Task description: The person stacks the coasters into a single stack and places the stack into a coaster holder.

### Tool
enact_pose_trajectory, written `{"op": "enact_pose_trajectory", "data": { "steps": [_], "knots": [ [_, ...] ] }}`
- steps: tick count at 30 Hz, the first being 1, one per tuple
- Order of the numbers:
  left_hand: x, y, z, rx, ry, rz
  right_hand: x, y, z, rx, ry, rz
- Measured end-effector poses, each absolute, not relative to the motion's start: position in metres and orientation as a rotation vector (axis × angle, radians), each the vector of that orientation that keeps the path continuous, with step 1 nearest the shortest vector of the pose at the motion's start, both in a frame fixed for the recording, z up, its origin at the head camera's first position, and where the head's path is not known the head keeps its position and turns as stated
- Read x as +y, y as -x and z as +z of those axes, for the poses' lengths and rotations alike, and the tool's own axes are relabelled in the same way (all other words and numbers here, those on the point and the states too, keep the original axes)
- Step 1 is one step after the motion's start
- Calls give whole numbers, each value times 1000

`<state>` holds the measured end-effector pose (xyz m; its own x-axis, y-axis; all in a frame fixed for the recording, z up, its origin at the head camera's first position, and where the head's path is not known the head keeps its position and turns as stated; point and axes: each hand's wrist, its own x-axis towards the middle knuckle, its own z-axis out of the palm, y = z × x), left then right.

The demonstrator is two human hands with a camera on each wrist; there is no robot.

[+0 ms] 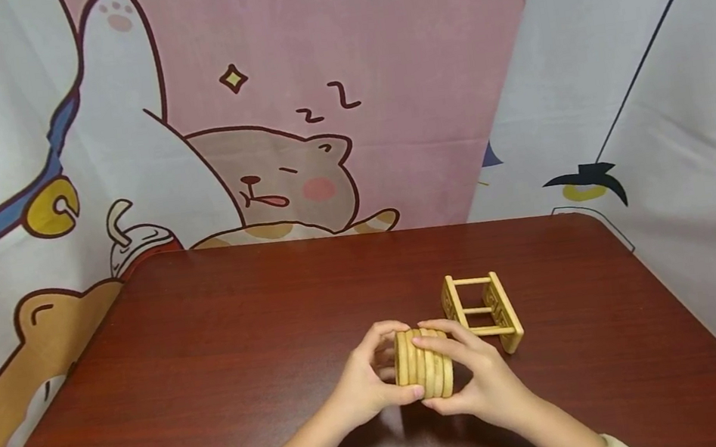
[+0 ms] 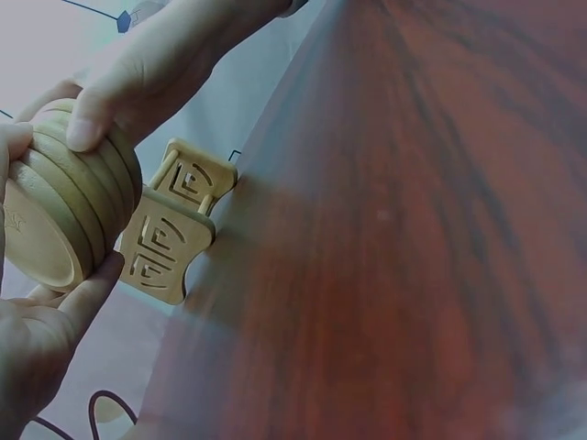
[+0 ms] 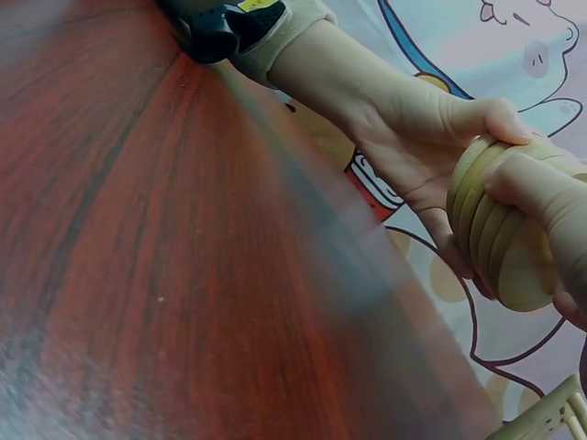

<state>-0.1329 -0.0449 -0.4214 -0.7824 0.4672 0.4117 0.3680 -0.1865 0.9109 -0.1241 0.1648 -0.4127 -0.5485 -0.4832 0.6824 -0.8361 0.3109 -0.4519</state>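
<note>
Between both hands, a stack of round wooden coasters (image 1: 424, 364) is held on its side above the table. My left hand (image 1: 373, 382) grips the stack from the left, its thumb along the lower edge. From the right, my right hand (image 1: 482, 374) holds the same coasters, fingers over the top and thumb below. In the left wrist view the outer face of the end coaster (image 2: 37, 240) carries a faint mark. Just behind the right hand stands a wooden coaster rack (image 1: 506, 309) with cut-out end panels joined by thin rods.
The dark red-brown wooden table (image 1: 213, 366) spreads around the hands. A cloth with cartoon animals (image 1: 297, 178) hangs behind its far edge and along both sides.
</note>
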Motion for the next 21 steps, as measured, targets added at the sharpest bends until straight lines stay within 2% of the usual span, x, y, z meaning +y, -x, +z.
{"op": "enact_pose_trajectory", "data": {
  "steps": [21],
  "knots": [
    [-30, 145, -410, 2107, -1039, 2075, 183, 136, -398, -2297, -1124, 1160]
  ]
}}
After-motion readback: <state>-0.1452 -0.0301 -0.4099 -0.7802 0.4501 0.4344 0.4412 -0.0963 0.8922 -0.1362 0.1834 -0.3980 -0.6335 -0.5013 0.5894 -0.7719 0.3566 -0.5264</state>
